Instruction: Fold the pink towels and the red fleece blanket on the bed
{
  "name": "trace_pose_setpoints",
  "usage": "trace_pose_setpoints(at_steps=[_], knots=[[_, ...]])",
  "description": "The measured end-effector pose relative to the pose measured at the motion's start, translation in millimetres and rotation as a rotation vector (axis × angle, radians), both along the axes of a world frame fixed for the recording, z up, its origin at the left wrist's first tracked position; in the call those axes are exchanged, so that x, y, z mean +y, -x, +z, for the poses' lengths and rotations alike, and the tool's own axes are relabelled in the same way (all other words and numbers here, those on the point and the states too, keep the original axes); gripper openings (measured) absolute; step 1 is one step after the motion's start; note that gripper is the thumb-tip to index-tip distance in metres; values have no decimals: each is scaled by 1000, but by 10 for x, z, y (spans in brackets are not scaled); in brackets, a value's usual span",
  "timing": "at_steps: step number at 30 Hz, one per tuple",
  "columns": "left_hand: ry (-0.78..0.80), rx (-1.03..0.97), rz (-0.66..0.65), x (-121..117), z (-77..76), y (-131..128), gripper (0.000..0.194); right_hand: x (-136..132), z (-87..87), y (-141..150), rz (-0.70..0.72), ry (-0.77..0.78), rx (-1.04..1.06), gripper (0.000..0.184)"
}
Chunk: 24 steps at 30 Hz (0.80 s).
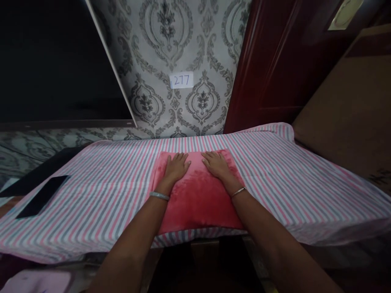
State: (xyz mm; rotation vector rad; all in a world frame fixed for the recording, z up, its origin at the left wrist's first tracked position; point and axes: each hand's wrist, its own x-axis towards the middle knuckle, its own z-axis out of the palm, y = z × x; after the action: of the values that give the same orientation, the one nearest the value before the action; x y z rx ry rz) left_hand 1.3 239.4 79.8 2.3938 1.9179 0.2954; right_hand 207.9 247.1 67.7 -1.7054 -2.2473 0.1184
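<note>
A plush red-pink cloth (201, 199), roughly square, lies flat in front of me on a striped cover. My left hand (178, 166) rests palm down on its far left part, fingers spread. On the far right part my right hand (215, 163) lies flat too, its fingers stretched out toward the wall. Both hands touch the cloth and hold nothing. Lighter and darker patches show in the pile around them. The near edge of the cloth reaches almost to the front edge of the table.
The striped cover (100, 191) drapes over the table. A dark flat phone or tablet (42, 197) lies at the left. A large screen (61, 61) stands behind it. A paper marked 277 (181, 80) is on the wall. A big cardboard box (348, 106) stands at the right.
</note>
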Motion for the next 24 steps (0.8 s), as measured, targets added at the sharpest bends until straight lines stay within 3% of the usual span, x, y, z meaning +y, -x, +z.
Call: trace_pose_setpoints(at_steps=[6,10,14,24], knots=[[46,19,162,134,57,165,58,70,0,-80,-128,-19,-23,47],[117,-46,288,217,48,323,60,128,12,-173,-260,73,33,48],[118,-81,283,249,17,381,60,151,6,-206,-288,116,87,50],[70,-116,296,173,17,383,61,86,-33,-193,-278,43,104,50]])
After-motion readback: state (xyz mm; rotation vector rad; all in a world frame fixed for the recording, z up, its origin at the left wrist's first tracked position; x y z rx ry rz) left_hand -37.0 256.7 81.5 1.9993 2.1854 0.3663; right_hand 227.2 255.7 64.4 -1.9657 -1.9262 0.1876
